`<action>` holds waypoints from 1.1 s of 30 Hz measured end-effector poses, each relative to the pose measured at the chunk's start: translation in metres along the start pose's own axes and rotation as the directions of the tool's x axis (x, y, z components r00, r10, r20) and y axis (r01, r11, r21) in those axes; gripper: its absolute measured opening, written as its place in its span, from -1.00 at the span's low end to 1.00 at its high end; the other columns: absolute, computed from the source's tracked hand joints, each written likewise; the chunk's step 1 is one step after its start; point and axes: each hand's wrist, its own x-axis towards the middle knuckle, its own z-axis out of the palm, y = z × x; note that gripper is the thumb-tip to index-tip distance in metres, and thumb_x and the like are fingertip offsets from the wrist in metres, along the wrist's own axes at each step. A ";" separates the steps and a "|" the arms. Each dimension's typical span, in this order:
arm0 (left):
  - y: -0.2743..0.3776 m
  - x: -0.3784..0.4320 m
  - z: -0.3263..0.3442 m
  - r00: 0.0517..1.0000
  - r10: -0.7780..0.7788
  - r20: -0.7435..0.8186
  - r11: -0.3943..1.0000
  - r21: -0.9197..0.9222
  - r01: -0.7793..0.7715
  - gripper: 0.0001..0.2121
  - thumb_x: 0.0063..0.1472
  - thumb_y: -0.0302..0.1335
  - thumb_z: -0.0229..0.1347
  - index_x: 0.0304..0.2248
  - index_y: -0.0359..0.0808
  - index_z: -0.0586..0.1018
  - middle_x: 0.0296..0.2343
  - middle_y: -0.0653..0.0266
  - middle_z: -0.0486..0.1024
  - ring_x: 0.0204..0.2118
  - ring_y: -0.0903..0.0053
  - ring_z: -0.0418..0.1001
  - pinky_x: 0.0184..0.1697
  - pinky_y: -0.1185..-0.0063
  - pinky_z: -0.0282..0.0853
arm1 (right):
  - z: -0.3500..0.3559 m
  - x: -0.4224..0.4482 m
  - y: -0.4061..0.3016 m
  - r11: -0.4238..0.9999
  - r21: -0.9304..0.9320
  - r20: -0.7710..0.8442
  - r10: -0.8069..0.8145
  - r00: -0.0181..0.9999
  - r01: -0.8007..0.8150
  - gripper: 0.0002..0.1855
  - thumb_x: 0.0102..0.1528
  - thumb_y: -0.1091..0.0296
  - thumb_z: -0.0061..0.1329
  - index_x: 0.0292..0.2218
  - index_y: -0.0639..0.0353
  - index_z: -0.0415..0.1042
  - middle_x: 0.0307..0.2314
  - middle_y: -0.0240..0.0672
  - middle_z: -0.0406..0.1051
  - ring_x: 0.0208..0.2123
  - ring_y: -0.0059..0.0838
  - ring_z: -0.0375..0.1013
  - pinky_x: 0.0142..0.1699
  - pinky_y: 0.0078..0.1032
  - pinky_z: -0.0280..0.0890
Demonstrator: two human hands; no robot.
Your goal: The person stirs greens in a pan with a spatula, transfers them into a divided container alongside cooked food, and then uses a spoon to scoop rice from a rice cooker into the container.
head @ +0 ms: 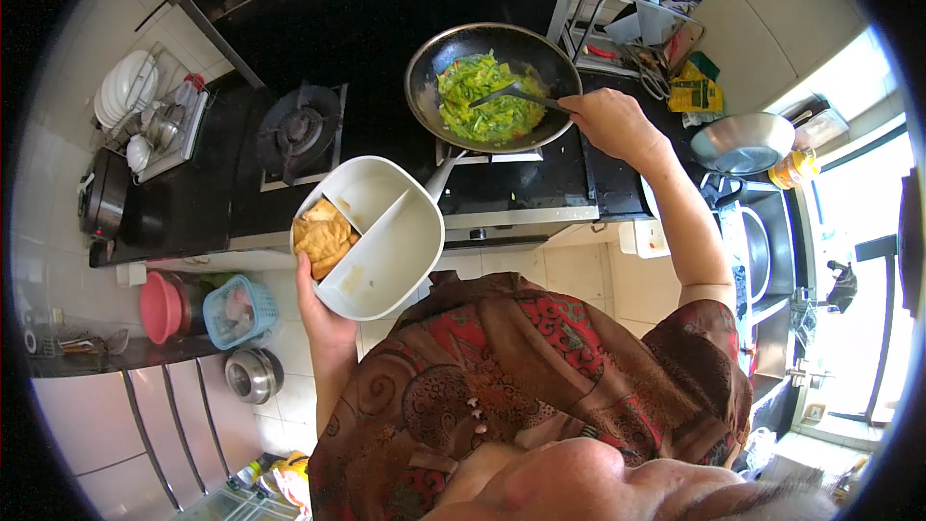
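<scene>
My left hand (327, 311) holds a white three-compartment container (383, 260) by its rim, in front of the stove. Fried tofu-like pieces (323, 235) fill its left small compartment; the other two hold only small stains and a green scrap. My right hand (611, 119) is closed around the handle of a dark spatula (506, 92). The spatula's blade rests in chopped green vegetables (481, 105) inside a dark wok (427, 119), which sits on the right burner with its handle towards me.
Left lie an unused gas burner (299, 129), a dish rack (173, 152) with white plates and a rice cooker (108, 192). To the right stand a knife rack (636, 7), a metal bowl (744, 143), an orange-labelled bottle (793, 169) and a sink (778, 231).
</scene>
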 end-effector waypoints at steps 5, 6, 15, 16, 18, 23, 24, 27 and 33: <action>0.000 0.000 0.000 1.000 0.011 0.027 1.000 -0.013 -0.011 -0.51 0.26 -0.16 -0.12 0.06 -0.33 0.25 -0.03 0.15 0.34 0.00 0.35 0.34 0.05 0.43 0.24 | 0.002 -0.003 0.000 1.000 -0.010 0.023 -0.004 1.000 0.004 -0.72 0.07 0.33 -0.10 -0.15 0.01 0.45 -0.47 -0.14 0.46 -0.36 -0.13 0.45 -0.26 -0.25 0.34; 0.001 0.000 -0.001 1.000 0.008 0.028 1.000 -0.010 -0.007 -0.51 0.26 -0.16 -0.12 0.06 -0.33 0.25 -0.03 0.15 0.34 0.00 0.35 0.34 0.05 0.43 0.24 | 0.003 -0.001 0.001 1.000 -0.008 0.024 0.000 1.000 0.001 -0.72 0.07 0.33 -0.10 -0.15 0.01 0.45 -0.47 -0.14 0.46 -0.36 -0.13 0.45 -0.26 -0.25 0.34; 0.004 0.001 0.002 0.999 -0.029 0.022 1.000 0.007 0.029 -0.53 0.27 -0.16 -0.15 0.05 -0.32 0.27 -0.05 0.14 0.36 -0.02 0.35 0.35 0.04 0.41 0.27 | 0.040 0.061 -0.012 0.964 -0.227 -0.508 -0.237 0.828 0.137 -0.84 -0.01 0.29 -0.09 -0.48 0.14 0.46 -0.53 -0.22 0.40 -0.40 -0.19 0.39 -0.41 -0.22 0.21; 0.004 0.001 0.001 0.999 -0.026 0.027 1.000 0.008 0.026 -0.52 0.26 -0.16 -0.13 0.05 -0.32 0.27 -0.04 0.15 0.36 -0.01 0.35 0.35 0.04 0.42 0.26 | 0.037 0.062 -0.012 0.978 -0.183 -0.395 -0.168 0.903 0.102 -0.85 -0.02 0.29 -0.08 -0.49 0.14 0.46 -0.52 -0.22 0.41 -0.41 -0.19 0.39 -0.38 -0.24 0.24; 0.003 0.002 0.000 0.999 -0.020 0.030 1.000 0.004 0.020 -0.51 0.26 -0.16 -0.11 0.05 -0.33 0.26 -0.04 0.15 0.35 -0.01 0.35 0.35 0.04 0.42 0.25 | 0.033 0.060 -0.013 0.987 -0.149 -0.269 -0.104 0.958 0.066 -0.85 -0.02 0.30 -0.08 -0.50 0.14 0.46 -0.51 -0.21 0.41 -0.43 -0.19 0.40 -0.36 -0.26 0.27; 0.001 0.002 -0.001 1.000 0.009 0.020 1.000 -0.002 -0.009 -0.51 0.27 -0.15 -0.16 0.06 -0.31 0.24 -0.03 0.14 0.33 -0.01 0.34 0.35 0.04 0.40 0.27 | 0.043 0.030 0.032 0.985 -0.174 -0.028 -0.025 0.999 0.020 -0.69 0.07 0.33 -0.11 -0.12 0.05 0.42 -0.47 -0.11 0.45 -0.39 -0.11 0.45 -0.30 -0.27 0.34; 0.003 -0.001 -0.001 1.000 0.020 0.009 1.000 -0.003 -0.020 -0.51 0.27 -0.15 -0.16 0.06 -0.31 0.24 -0.03 0.14 0.33 -0.01 0.34 0.35 0.04 0.40 0.27 | 0.037 0.023 0.028 0.985 -0.170 -0.028 -0.040 0.999 0.034 -0.69 0.07 0.33 -0.11 -0.12 0.05 0.42 -0.47 -0.11 0.45 -0.39 -0.11 0.45 -0.30 -0.27 0.34; -0.003 0.003 -0.012 1.000 0.021 0.008 0.999 -0.024 -0.021 -0.51 0.27 -0.14 -0.15 0.06 -0.32 0.25 -0.04 0.13 0.34 0.00 0.35 0.34 0.05 0.43 0.25 | 0.032 -0.010 0.013 0.999 0.043 -0.141 0.008 0.990 -0.002 -0.68 0.04 0.36 -0.07 -0.12 0.08 0.42 -0.48 -0.10 0.45 -0.40 -0.11 0.44 -0.30 -0.26 0.32; 0.004 0.013 -0.021 1.000 -0.017 -0.020 0.999 -0.032 0.016 -0.50 0.26 -0.14 -0.13 0.05 -0.33 0.25 -0.04 0.16 0.34 -0.01 0.37 0.34 0.04 0.44 0.25 | 0.068 -0.043 -0.001 0.979 0.089 -0.081 0.190 0.978 -0.183 -0.61 0.05 0.34 -0.06 -0.05 0.08 0.32 -0.45 -0.12 0.44 -0.35 -0.12 0.46 -0.27 -0.24 0.35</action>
